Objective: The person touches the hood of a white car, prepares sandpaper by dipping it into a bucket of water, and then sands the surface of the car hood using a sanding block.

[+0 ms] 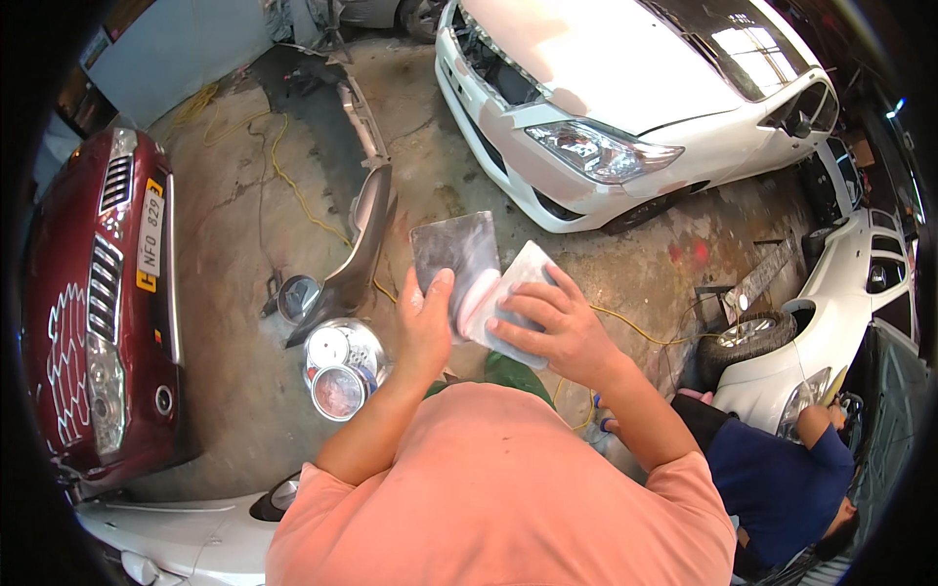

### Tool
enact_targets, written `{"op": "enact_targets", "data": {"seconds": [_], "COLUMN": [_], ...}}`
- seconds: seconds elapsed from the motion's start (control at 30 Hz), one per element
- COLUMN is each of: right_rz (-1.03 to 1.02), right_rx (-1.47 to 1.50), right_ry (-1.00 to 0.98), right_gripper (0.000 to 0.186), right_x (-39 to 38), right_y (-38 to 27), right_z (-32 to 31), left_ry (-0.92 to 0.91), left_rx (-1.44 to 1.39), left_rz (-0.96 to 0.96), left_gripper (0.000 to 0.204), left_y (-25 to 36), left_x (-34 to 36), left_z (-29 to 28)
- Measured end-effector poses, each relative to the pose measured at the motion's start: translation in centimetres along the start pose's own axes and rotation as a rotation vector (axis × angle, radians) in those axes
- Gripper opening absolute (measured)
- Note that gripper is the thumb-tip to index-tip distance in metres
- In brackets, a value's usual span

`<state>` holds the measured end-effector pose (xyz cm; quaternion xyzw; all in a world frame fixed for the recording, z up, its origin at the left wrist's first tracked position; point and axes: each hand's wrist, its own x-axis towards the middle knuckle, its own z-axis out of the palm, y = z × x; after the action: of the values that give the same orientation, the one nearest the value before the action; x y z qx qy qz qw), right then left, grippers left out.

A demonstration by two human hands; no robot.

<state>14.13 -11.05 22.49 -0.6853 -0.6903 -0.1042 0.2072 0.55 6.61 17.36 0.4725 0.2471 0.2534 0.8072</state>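
My left hand (427, 317) grips a dark grey flat plate (454, 244) by its near edge, thumb on top. White-grey smears cover part of its face. In my right hand (562, 322) is a pale, whitish flat spreader (526, 266), fingers spread over its upper side. The two flat pieces meet in front of my chest. Between them sits a streak of pale pink putty (477, 298). The right fingers hide part of the spreader. On the floor left of my left forearm stand an open can (339, 391) and a round metal lid or tray (366, 337).
A white car (586, 88) with patchy primer stands ahead, a dark red car (127, 322) at left. A detached bumper (366, 210) lies on the floor. A yellow hose (303, 200) trails across it. At right, a person in dark blue (772, 479) works beside another white car (782, 381).
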Motion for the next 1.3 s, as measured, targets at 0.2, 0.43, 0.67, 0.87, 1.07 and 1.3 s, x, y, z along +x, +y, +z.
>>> {"op": "enact_targets", "data": {"seconds": [0.2, 0.43, 0.67, 0.87, 1.07, 1.3], "right_rz": [0.125, -0.06, 0.022, 0.263, 0.14, 0.062], "right_rx": [-0.008, 0.192, 0.38, 0.251, 0.028, -0.056], "right_ry": [-0.057, -0.102, 0.16, 0.13, 0.07, 0.034], "right_gripper": [0.036, 0.035, 0.051, 0.044, 0.044, 0.038], "right_x": [0.1, -1.6, -2.3, -2.2, -3.5, -1.1], "right_y": [0.2, -2.7, -3.3, 0.1, 1.2, 0.4], "right_z": [0.3, 2.7, 1.5, 4.0, 1.8, 0.2], "left_ry": [-0.24, -0.033, 0.033, 0.128, -0.037, -0.032], "left_rx": [0.207, 0.493, -0.039, -0.342, -0.302, -0.088], "left_rz": [-0.113, 0.053, -0.031, -0.315, -0.115, -0.022], "left_gripper": [0.04, 0.04, 0.038, 0.036, 0.035, 0.039], "left_y": [0.1, 1.5, 0.7, -0.7, 0.0, -0.3], "left_x": [-0.3, 0.1, -0.1, -0.6, -0.8, -0.1], "left_z": [0.7, 1.0, 1.7, 1.5, 0.9, 0.5]}}
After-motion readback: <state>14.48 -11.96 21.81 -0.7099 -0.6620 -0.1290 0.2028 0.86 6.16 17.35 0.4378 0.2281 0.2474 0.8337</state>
